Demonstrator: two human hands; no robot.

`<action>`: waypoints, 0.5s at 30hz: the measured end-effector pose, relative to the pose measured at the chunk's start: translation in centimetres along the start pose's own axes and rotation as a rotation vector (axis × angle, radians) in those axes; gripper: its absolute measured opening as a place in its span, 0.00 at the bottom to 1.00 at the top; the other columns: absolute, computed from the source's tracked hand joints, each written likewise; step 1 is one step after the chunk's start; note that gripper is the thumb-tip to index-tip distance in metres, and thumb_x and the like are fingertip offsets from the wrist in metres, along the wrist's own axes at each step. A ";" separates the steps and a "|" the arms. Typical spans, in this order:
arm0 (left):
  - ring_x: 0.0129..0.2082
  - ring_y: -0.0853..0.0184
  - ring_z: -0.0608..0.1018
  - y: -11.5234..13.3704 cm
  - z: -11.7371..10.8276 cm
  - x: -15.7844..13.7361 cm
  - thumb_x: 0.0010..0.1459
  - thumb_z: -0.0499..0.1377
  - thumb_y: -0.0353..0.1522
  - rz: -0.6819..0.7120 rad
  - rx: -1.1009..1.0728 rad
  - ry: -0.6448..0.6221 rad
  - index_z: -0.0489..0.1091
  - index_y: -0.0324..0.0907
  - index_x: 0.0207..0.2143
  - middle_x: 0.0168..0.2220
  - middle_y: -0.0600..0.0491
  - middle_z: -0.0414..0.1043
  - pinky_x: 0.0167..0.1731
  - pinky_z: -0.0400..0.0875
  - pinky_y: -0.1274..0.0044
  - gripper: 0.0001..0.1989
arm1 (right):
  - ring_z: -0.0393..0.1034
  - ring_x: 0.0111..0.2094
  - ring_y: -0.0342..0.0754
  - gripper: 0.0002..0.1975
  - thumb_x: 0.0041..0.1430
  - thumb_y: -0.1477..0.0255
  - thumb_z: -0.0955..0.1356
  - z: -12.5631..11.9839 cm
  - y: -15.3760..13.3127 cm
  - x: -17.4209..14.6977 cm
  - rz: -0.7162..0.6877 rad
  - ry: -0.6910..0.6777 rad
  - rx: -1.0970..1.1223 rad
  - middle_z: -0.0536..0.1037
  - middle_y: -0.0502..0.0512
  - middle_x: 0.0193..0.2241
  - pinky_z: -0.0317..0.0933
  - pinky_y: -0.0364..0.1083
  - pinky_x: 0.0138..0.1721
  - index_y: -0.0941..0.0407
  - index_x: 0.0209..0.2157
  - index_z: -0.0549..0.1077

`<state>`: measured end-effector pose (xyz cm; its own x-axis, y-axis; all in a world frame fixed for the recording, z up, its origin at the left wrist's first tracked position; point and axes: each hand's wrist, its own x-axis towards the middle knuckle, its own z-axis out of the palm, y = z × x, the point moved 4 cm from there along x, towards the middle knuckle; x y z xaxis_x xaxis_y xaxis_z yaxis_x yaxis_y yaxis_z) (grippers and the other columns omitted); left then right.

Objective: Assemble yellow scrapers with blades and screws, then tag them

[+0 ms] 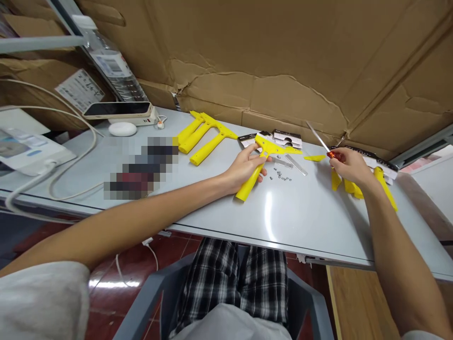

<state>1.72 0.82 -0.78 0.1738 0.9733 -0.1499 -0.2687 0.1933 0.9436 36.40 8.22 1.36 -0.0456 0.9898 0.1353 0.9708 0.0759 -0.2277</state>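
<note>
My left hand [244,171] is closed around the handle of a yellow scraper [248,185], whose wide head points away from me above the table. In my right hand [350,165] is a screwdriver [320,137] with a red handle, its shaft pointing up and to the left. On the table past my left fingers lie several small screws [283,176] and thin metal blades [296,165]. A flat yellow piece [314,158] rests left of my right hand. Below that hand are more yellow parts [354,190], partly hidden.
Several yellow scrapers [208,147] lie at the table's back left. Black-and-white packets [287,138] rest by the cardboard wall [255,99]. On the left stand a phone [118,110], a white oval case [122,129], a water bottle [113,66] and white cables [94,141]. One patch is pixelated.
</note>
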 end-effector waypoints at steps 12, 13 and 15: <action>0.25 0.71 0.77 -0.3 -0.1 0.1 0.67 0.59 0.26 0.040 0.040 -0.028 0.65 0.44 0.61 0.51 0.42 0.79 0.22 0.72 0.76 0.21 | 0.66 0.36 0.44 0.19 0.58 0.63 0.67 1.2 -1.1 -1.0 0.048 -0.043 -0.121 0.80 0.56 0.38 0.55 0.44 0.41 0.55 0.47 0.80; 0.25 0.71 0.76 -0.3 -0.1 0.1 0.67 0.59 0.26 0.037 0.047 -0.026 0.65 0.43 0.62 0.52 0.42 0.79 0.22 0.72 0.76 0.21 | 0.66 0.36 0.44 0.19 0.58 0.63 0.67 1.4 -1.1 -0.9 0.042 -0.051 -0.124 0.80 0.55 0.38 0.55 0.44 0.41 0.55 0.46 0.81; 0.25 0.72 0.76 -0.3 -0.1 0.1 0.67 0.58 0.26 0.031 0.056 -0.025 0.64 0.43 0.62 0.53 0.42 0.78 0.22 0.72 0.75 0.22 | 0.67 0.37 0.44 0.18 0.57 0.64 0.68 1.6 -1.0 -0.8 0.033 -0.065 -0.129 0.80 0.55 0.37 0.56 0.43 0.42 0.55 0.46 0.81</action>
<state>1.74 0.89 -1.06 0.1898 0.9752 -0.1138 -0.2211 0.1554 0.9628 35.12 7.57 -0.07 -0.0243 0.9975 0.0659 0.9941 0.0311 -0.1042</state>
